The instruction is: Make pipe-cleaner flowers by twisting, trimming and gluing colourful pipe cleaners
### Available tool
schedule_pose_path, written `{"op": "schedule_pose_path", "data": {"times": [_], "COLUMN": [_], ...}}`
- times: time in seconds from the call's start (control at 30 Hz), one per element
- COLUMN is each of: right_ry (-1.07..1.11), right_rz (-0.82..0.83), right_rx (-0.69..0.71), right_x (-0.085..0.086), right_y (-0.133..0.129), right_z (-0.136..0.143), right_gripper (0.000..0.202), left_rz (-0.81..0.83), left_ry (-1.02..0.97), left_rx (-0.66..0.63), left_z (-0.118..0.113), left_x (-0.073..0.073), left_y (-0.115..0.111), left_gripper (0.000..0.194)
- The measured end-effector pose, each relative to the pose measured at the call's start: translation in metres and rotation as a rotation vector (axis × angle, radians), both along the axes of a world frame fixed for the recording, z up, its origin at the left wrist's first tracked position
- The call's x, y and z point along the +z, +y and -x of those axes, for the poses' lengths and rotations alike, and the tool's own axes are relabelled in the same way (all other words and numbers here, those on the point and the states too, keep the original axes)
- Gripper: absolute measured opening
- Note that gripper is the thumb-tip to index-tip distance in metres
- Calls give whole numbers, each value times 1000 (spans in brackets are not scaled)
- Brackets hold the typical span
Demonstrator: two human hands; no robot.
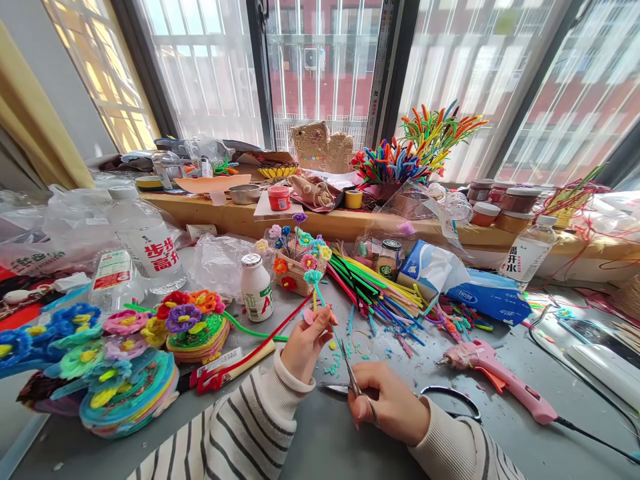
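Observation:
My left hand (306,341) pinches the stem of a teal pipe-cleaner flower (313,277) between thumb and fingertips. Its head stands upright in front of a small woven basket (299,281) of colourful pipe-cleaner flowers. In my right hand (393,403) are small metal scissors (346,360), pointing up and left, their tips close to my left fingers but apart from the stem. Beneath my right hand lies a larger pair of scissors (453,399), partly hidden, with dark handle loops. Teal fluff clippings (333,368) are scattered on the grey table between my hands.
At left stand round stacked pieces (127,393) topped with fuzzy flowers, and a white bottle (257,289). A pink glue gun (500,377) with its cord lies at right. Bundled pipe cleaners (380,293) and a blue tissue pack (483,293) fill the back, below the crowded sill.

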State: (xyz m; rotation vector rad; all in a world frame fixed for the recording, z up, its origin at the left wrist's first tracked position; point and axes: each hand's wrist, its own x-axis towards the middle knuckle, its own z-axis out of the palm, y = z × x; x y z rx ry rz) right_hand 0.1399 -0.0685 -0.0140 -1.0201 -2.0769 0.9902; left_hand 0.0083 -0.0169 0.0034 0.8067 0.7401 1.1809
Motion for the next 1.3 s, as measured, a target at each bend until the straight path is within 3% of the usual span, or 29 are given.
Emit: {"op": "schedule_pose_path", "data": {"times": [0.3,0.6,1.07,1.3], "right_ry": [-26,73,-82,-10], "right_rz": [-45,-33,-42,-20], "right_rx": [3,-179,6,46], "right_x": [-2,-2,-2,-2], "right_y": [0,0,0,1], "right_z": [0,3,0,-3], "right_gripper": [67,59,71,73], "left_rz": [-40,70,35,48], "left_ry": [41,-35,-166,-149], "left_rx": [-69,13,-11,-52], "left_z": [-1,-2,1,1], "left_x": [-4,1,-4,-5], "left_y": [0,0,3,5], "left_gripper": [18,20,15,15]}}
